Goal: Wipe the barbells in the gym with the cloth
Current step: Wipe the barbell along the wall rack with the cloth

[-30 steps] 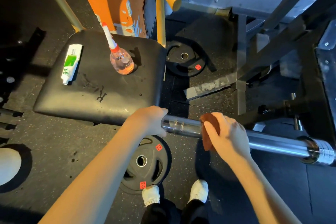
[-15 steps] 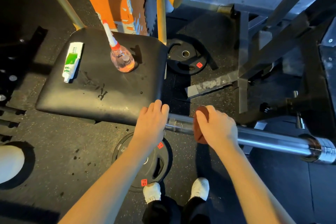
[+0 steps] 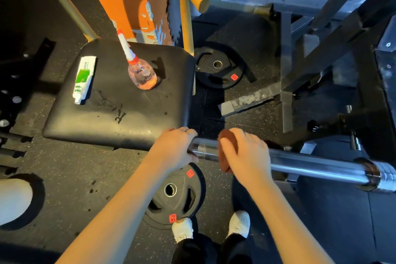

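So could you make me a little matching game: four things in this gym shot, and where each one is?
Things:
1. cloth
2. spray bottle
3. tube
4. weight plate

Places:
A. lying flat on the padded seat
B. on the floor by the shoes
C. under the right hand, against the bar
D. standing on the padded seat

Pairs: 1-C, 2-D, 3-A, 4-B

Counted in view: one barbell [image 3: 310,164], one brown cloth [image 3: 225,154], two hands (left hand [image 3: 174,149], right hand [image 3: 246,154]), two black weight plates [image 3: 177,196] [image 3: 218,68], one spray bottle [image 3: 141,70], one tube [image 3: 84,79], one padded seat [image 3: 120,118], two white shoes [image 3: 182,229] [image 3: 240,223].
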A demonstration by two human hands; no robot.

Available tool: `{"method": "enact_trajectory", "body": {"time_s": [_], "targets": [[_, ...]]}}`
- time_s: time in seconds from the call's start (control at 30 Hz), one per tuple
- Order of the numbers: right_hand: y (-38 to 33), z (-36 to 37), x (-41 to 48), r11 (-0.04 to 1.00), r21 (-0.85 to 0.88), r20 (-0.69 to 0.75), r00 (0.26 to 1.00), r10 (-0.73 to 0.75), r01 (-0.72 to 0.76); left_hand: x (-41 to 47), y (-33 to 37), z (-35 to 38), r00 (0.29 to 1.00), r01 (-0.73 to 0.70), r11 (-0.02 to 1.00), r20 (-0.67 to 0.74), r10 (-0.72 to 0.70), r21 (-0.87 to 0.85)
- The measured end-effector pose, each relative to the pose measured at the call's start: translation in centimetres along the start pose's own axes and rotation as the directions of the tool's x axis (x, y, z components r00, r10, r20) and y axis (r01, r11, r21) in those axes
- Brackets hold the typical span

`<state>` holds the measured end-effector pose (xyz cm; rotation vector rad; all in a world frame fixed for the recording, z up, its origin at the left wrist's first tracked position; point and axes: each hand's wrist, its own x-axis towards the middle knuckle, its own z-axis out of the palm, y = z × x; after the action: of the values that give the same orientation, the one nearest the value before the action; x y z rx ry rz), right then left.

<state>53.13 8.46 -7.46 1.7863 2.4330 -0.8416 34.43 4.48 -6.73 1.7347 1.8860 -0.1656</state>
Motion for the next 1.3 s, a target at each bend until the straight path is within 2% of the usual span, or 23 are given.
{"method": "enact_trajectory", "body": {"time_s": [0.1,0.17,0.27,0.37,0.43,0.57,0.67,0.83,0.9,1.03,1.1,1.17,1.23,1.3], "targets": [[0.0,1.4,-2.3,0.972,-0.023,-0.048,0.971,-0.235,0.234,-0.5,0.7,0.8,0.991,0.009,0.995,-0.135,0.005,0.104],[2.2,0.6,-3.2,0.95,-0.028,-0.025,0.95,-0.312,0.312,-0.8,1.2,1.5,0.982,0.025,0.996,-0.189,-0.008,0.091],[4.1,-0.4,-2.7,0.968,-0.002,-0.078,0.965,-0.251,0.251,-0.9,1.3,2.1,0.976,0.009,1.0,-0.217,-0.004,0.021],[1.3,0.4,-1.4,0.988,0.017,-0.14,0.979,-0.15,0.153,-1.4,0.6,2.3,0.991,-0.06,0.991,-0.127,0.045,-0.122],[-0.8,1.6,-1.4,0.981,0.007,-0.125,0.973,-0.192,0.195,-1.6,0.0,1.8,0.996,-0.07,0.971,-0.069,0.056,-0.229],[0.6,1.4,-2.3,0.951,-0.014,-0.019,0.951,-0.308,0.307,-0.9,-0.2,0.5,0.997,-0.068,0.987,-0.052,0.061,-0.144],[3.3,-0.6,-2.8,0.961,-0.033,-0.013,0.961,-0.275,0.274,-0.8,-0.2,0.5,0.994,-0.053,0.993,-0.102,0.042,-0.109],[3.1,-1.0,-2.8,0.995,-0.032,-0.139,0.985,-0.099,0.095,-1.3,-0.3,1.5,0.972,-0.062,0.996,-0.23,0.045,-0.066],[0.9,0.6,-2.4,0.989,-0.052,-0.145,0.979,-0.143,0.137,-1.5,-0.4,2.2,0.957,-0.079,0.994,-0.286,0.054,-0.074],[-1.2,2.2,-2.0,0.943,-0.098,-0.122,0.937,-0.328,0.318,-1.9,0.0,3.6,0.916,-0.067,0.997,-0.398,0.042,-0.047],[0.4,0.9,-2.4,0.947,-0.081,-0.09,0.944,-0.318,0.311,-1.9,0.2,3.7,0.917,-0.063,0.995,-0.398,0.028,-0.074],[2.4,-0.8,-3.1,0.971,-0.06,-0.087,0.968,-0.236,0.232,-2.0,0.1,3.6,0.921,-0.078,0.991,-0.388,0.031,-0.108],[2.9,-1.6,-3.5,0.987,-0.061,-0.158,0.975,-0.155,0.147,-2.3,0.0,3.5,0.921,-0.105,0.98,-0.388,0.032,-0.168],[1.4,-0.6,-3.2,0.987,-0.076,-0.206,0.966,-0.155,0.142,-2.7,-0.1,3.3,0.93,-0.091,0.96,-0.368,-0.014,-0.266]]}}
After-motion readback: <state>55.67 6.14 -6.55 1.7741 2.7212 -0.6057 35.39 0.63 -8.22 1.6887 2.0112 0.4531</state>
